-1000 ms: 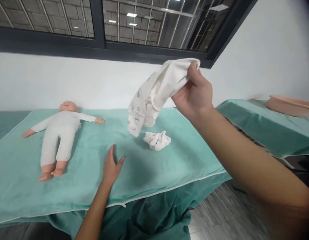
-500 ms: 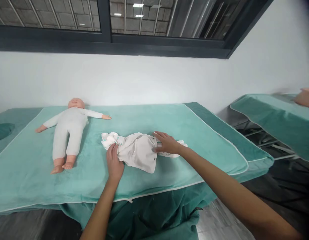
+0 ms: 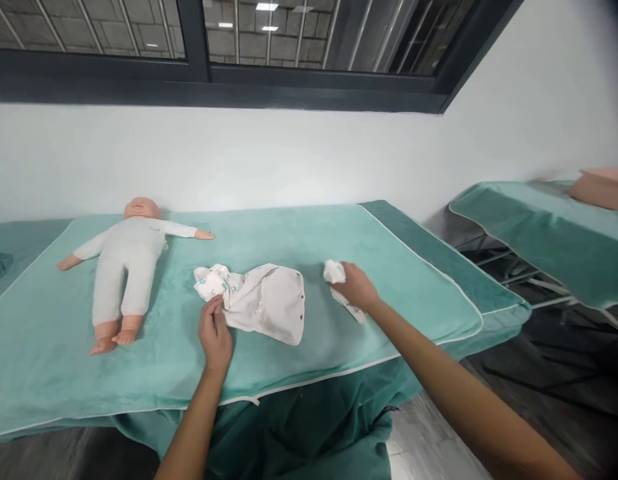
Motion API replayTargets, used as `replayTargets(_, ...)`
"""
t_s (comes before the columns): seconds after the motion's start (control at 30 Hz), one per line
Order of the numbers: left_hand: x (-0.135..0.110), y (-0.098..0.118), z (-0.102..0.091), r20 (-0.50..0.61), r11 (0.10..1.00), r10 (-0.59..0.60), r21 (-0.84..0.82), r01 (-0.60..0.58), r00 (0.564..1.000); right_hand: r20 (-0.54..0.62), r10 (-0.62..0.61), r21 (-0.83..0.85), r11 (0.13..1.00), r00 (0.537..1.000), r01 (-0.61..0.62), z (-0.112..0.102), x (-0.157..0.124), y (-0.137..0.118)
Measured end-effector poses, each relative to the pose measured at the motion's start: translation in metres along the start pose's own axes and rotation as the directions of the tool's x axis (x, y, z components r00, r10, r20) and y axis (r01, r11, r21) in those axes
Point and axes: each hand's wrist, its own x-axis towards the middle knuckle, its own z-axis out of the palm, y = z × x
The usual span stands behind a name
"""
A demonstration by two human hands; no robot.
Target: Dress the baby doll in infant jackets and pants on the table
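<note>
A white baby garment [image 3: 276, 303] with a small print and snaps along its right edge lies rumpled on the green sheet. At its left end, my left hand [image 3: 217, 337] has its fingers curled against the lower edge, pinching the fabric. Apart from the garment, to its right, my right hand [image 3: 357, 287] is closed around a bunched white printed baby cloth [image 3: 333, 271]. Part of this cloth hangs below the fingers onto the sheet; its exact kind cannot be made out.
A baby doll [image 3: 126, 260] in a white suit lies on its back at the left of the green-covered bed [image 3: 269, 233]. Behind stand a white wall and a dark window frame [image 3: 309, 93]. Another green-covered bed [image 3: 533, 233] with a metal frame stands at the right.
My right hand has closed on the small white cloth and drawn it rightward, away from the garment. The left hand stays at the garment's left end. The view has shifted slightly.
</note>
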Motion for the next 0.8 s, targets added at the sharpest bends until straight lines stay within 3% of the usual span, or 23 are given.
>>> replayTargets(0.13,0.006,-0.006,0.005,0.041,0.987,0.064,0.147,-0.070,0.997,0.017,-0.008,-0.085,0.996,1.000,0.009,0.008,-0.015,-0.001)
replayTargets(0.23,0.010,-0.010,0.010,0.159,0.931,0.166,0.299,-0.208,0.973,0.060,0.044,0.105,0.993,0.997,-0.050,-0.003,-0.009,-0.008)
replayTargets(0.33,0.011,-0.011,0.012,0.220,0.892,0.199,0.363,-0.270,0.955,0.022,0.042,0.280,0.959,0.999,-0.046,-0.006,-0.005,-0.018)
replayTargets(0.4,0.011,-0.011,0.012,0.227,0.883,0.199,0.381,-0.275,0.953,0.020,-0.067,0.217,0.974,0.998,0.061,0.001,-0.008,-0.025)
replayTargets(0.47,0.012,-0.010,0.013,0.226,0.877,0.183,0.402,-0.263,0.957,0.080,-0.191,0.075,0.980,0.978,0.185,0.010,-0.014,-0.031)
replayTargets(0.53,0.015,-0.010,0.013,0.218,0.867,0.151,0.439,-0.235,0.964,0.148,-0.239,-0.029,0.969,0.960,0.246,0.014,-0.019,-0.034)
replayTargets(0.67,0.027,-0.006,0.010,0.213,0.850,0.095,0.491,-0.190,0.973,0.230,-0.228,-0.035,0.970,0.946,0.242,-0.008,-0.023,-0.038)
replayTargets(0.8,0.050,0.021,-0.007,0.188,0.932,0.115,0.320,-0.171,0.975,0.124,-0.283,0.090,0.958,0.951,0.274,-0.039,-0.032,-0.073)
